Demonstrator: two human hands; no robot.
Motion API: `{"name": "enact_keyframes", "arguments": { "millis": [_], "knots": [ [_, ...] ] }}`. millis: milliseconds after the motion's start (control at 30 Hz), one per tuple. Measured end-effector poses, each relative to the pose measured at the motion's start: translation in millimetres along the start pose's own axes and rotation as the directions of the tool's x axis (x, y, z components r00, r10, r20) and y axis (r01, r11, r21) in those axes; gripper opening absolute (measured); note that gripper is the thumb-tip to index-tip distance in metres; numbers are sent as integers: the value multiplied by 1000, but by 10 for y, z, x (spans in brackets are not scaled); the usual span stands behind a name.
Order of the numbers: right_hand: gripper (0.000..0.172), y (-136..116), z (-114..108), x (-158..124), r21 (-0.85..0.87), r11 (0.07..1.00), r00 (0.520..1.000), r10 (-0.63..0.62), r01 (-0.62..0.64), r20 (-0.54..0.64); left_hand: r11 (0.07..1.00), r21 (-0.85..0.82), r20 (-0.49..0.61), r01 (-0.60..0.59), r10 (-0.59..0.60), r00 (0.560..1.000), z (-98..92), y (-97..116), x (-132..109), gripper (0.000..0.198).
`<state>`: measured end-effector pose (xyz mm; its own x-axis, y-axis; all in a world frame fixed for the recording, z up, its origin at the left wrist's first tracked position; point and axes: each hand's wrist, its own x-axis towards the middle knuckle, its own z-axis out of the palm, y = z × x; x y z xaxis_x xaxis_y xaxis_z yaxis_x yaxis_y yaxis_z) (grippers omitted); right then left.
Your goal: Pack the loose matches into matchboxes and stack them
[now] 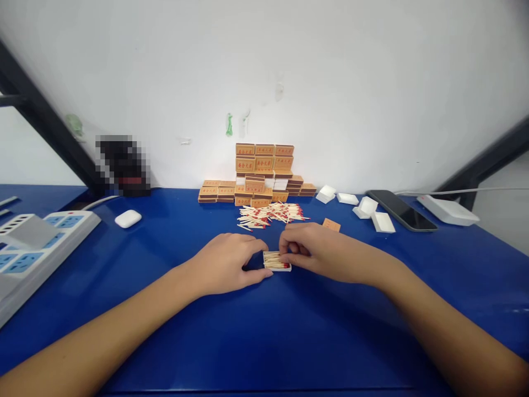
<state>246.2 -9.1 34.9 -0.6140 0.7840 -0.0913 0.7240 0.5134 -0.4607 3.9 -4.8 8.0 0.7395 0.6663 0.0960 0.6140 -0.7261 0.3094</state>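
A small white matchbox tray (278, 269) filled with red-tipped matches (273, 261) lies on the blue table in front of me. My left hand (231, 262) grips the tray's left end between thumb and fingers. At the right end, my right hand (316, 248) has its thumb and forefinger pinched on matches in the tray; its other fingers are curled, and the fingertips partly cover the match heads. Just beyond both hands spreads a loose pile of matches (268, 214). An orange matchbox sleeve (332, 225) lies behind my right hand, partly hidden by it.
Stacked matchboxes (264, 164) stand against the wall. Several white trays (383, 222) lie right of them, near a dark phone (400, 210) and a white device (448, 210). To the left are a power strip (82, 220), a white earbud case (128, 219) and a pixelated dark object (124, 165).
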Motion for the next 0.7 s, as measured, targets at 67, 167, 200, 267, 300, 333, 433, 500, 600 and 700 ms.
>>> {"name": "enact_keyframes", "arguments": {
  "millis": [67, 167, 200, 267, 300, 333, 433, 500, 600, 700],
  "knots": [
    [15, 8, 11, -4, 2, 1000, 1000, 10, -10, 4, 1000, 2, 1, -1, 1, 1000, -2, 3, -1, 31],
    [14, 16, 25, -9, -4, 1000, 1000, 16, -16, 1, 1000, -2, 0, 0, 0, 1000, -2, 2, 3, 31],
    [14, 15, 27, -9, -5, 1000, 1000, 14, -14, -3, 1000, -7, 0, -2, 2, 1000, -2, 0, 4, 30],
    [14, 5, 24, -8, -9, 1000, 1000, 11, -11, -10, 1000, -14, 0, -9, 9, 1000, -2, -4, 6, 29],
    [13, -3, 21, -6, -10, 1000, 1000, 7, -7, -16, 1000, -16, 2, -11, 11, 1000, -2, -5, 6, 29],
    [13, -12, 18, -3, -12, 1000, 1000, 1, -1, -24, 1000, -17, 3, -10, 10, 1000, -2, -6, 6, 29],
    [13, -39, 17, 12, -16, 999, 998, -29, 29, -52, 1000, -17, 15, 3, -3, 1000, -7, -2, 4, 28],
    [14, -50, 32, 25, -27, 999, 997, -40, 39, -64, 1000, -15, 19, 9, -9, 1000, -11, 4, 3, 28],
    [14, -49, 68, 38, -41, 999, 998, -33, 31, -61, 1000, -1, 15, 13, -13, 1000, -14, 9, 2, 29],
    [13, -30, 88, 39, -44, 999, 998, -29, 27, -50, 1000, 2, 12, 9, -9, 1000, -8, 4, 0, 29]
  ]
}}
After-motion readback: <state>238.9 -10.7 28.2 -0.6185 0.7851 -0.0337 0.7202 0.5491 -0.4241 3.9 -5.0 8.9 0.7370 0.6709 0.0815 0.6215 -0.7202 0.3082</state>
